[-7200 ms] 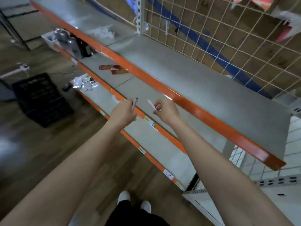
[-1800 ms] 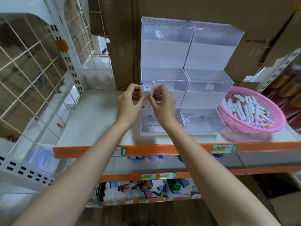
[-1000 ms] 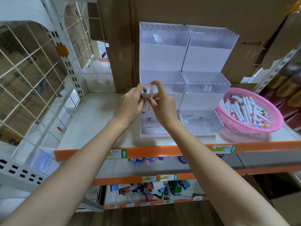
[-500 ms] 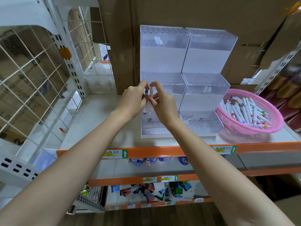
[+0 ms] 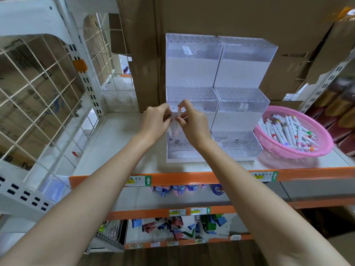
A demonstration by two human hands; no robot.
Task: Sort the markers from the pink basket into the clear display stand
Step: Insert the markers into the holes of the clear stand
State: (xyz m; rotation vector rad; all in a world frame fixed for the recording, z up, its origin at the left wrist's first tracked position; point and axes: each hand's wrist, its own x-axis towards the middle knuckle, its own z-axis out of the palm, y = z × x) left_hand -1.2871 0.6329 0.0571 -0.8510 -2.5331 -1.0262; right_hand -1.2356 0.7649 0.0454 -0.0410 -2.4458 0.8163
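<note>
A clear stepped display stand [image 5: 219,104] with three tiers of holes stands on the white shelf. To its right sits the pink basket [image 5: 299,148], filled with several white markers with coloured caps. My left hand [image 5: 156,121] and my right hand [image 5: 194,121] meet in front of the stand's left half, over its lowest tier. My right hand pinches an orange-capped white marker [image 5: 178,116] held upright. My left hand grips another white marker [image 5: 171,129], largely hidden by its fingers. Two white markers [image 5: 243,106] stand in the right middle tier.
Brown cardboard boxes [image 5: 211,20] back the stand. A white wire grid panel [image 5: 38,104] closes the left side. The shelf has an orange front edge [image 5: 192,178] with labels. Below it, another shelf holds coloured packets [image 5: 182,226].
Since 7.2 s ago my view turned from an empty grey shelf to the display stand. Over the last second both hands lowered slightly, with the markers, towards the stand's lowest left tier.
</note>
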